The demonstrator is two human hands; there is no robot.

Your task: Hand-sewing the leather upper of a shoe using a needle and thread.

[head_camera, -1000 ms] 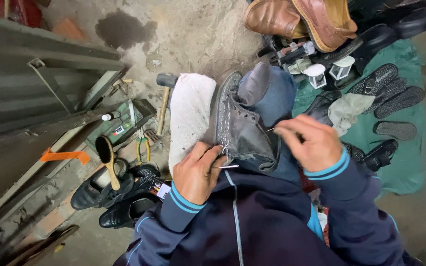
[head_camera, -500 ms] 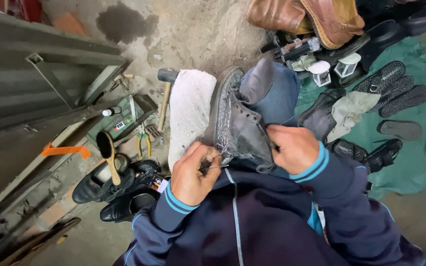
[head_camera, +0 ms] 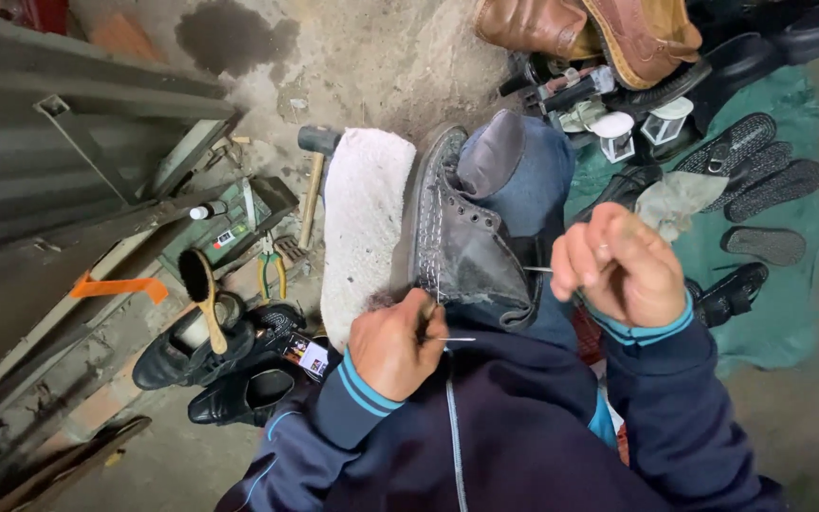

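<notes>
**Grey boot on lap, both hands at its heel end**

Grey boot lies sole-left on the person's knee, on top of a white towel. It sits just ahead of both hands, between them, heel end nearest the body.

Left hand: fingers curled tight, pinching a thin metal needle or awl whose tip pokes out to the right. Knuckles touch the boot's lower edge by the sole seam.

Right hand: closed in a loose fist just right of the boot's collar, apart from the leather. A thin thread runs from the fist to the boot; the grip itself is hidden behind the fingers.

Boot: worn grey leather ankle boot, dark rubber sole, row of pale stitching along the sole edge, collar open and slumped.

Versus 0.5 s ago: right hand was resting on the boot's upper, now pulled off to the right with the thread drawn out. Left hand holds roughly the same spot at the seam. Boot hasn't shifted.

Around: hammer left of the towel, black shoes with a brush lower left, black soles on green cloth at right.
</notes>
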